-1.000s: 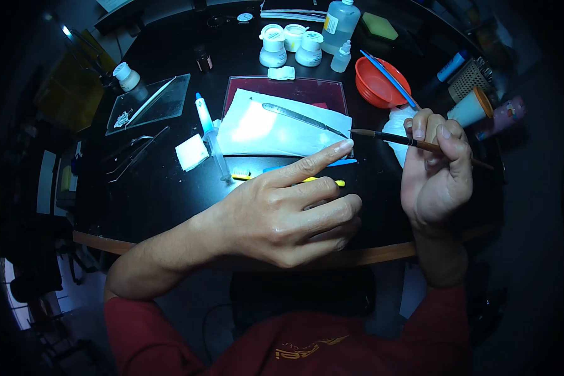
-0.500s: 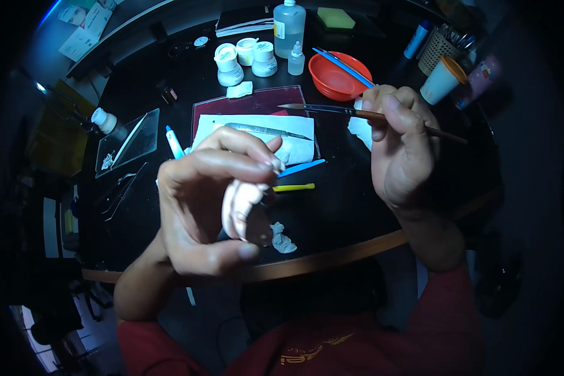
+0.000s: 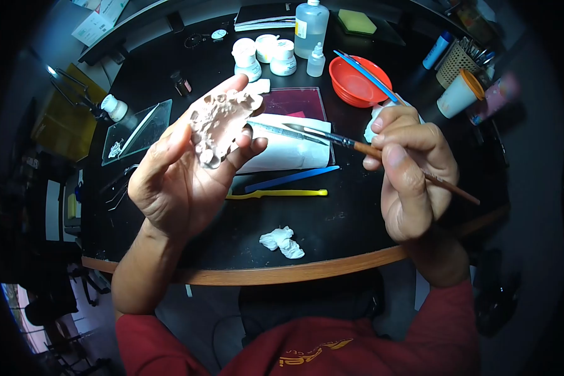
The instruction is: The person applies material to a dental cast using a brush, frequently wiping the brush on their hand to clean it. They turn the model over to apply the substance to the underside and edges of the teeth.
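A pale plaster dental cast (image 3: 222, 125) rests in my left hand (image 3: 175, 169), its toothed face turned up toward me, the fingers and thumb gripping its edges. My right hand (image 3: 413, 169) pinches a fine paintbrush (image 3: 361, 148) by its brown handle. The dark brush tip points left, a short way from the cast and not touching it. Beneath the brush, a metal-handled instrument (image 3: 282, 130) lies on a folded white paper towel (image 3: 282, 154). A blue-handled tool (image 3: 291, 178) and a yellow toothbrush (image 3: 282, 194) lie below the towel.
Crumpled tissue (image 3: 282, 242) lies near the wooden table edge (image 3: 294, 272). Behind are white jars (image 3: 283, 59), a clear bottle (image 3: 311, 31), a dropper bottle (image 3: 316, 61) and a red bowl (image 3: 357, 84). A glass plate (image 3: 138, 131) is at left; a cup (image 3: 459, 94) stands at right.
My left hand has turned the cast from a side-on view to face up and moved it up and left. My right hand, with the brush, has shifted slightly lower and right.
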Tool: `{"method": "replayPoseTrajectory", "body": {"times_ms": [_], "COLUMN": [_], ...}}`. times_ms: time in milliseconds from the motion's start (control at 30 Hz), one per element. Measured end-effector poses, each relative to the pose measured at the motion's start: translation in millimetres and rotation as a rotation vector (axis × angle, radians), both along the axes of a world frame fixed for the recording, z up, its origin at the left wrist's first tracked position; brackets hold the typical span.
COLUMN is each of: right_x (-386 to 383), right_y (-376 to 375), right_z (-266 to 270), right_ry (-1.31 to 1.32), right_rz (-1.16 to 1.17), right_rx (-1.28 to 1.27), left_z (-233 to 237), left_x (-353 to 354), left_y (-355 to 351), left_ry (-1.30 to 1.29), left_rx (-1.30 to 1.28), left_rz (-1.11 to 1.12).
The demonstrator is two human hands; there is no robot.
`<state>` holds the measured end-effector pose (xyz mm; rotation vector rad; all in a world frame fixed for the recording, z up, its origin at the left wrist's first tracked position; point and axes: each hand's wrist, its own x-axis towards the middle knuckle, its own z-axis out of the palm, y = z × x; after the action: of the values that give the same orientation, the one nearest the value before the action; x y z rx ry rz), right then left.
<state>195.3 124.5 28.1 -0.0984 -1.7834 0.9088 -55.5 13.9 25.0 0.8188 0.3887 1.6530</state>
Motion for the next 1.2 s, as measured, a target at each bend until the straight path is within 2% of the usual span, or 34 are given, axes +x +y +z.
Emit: {"method": "replayPoseTrajectory", "body": {"times_ms": [133, 200, 333, 433, 767, 933, 1200], "right_x": [3, 5, 5, 7, 6, 6, 5], "right_y": [-13, -11, -9, -10, -3, -8, -10], "right_z": [7, 8, 8, 7, 10, 6, 6], "right_ry": [-0.132, -0.197, -0.223, -0.242, -0.260, -0.255, -0.266], "right_rz": [-0.060, -0.114, -0.140, -0.138, -0.142, -0.126, -0.118], "right_rx": [0.026, 0.167, 0.325, 0.281, 0.337, 0.237, 0.213], "left_z": [-1, -3, -10, -1, -1, -1, -2], "left_x": [3, 4, 0, 8, 13, 13, 13], "left_y": [1, 2, 4, 1, 0, -1, -1], "left_ry": [-0.050, -0.070, 0.091, 0.395, 0.417, 0.401, 0.418], "left_rx": [-0.044, -0.035, 0.039, -0.036, -0.112, -0.126, -0.126], "left_rz": [0.047, 0.048, 0.068, 0.236, 0.225, 0.226, 0.236]}}
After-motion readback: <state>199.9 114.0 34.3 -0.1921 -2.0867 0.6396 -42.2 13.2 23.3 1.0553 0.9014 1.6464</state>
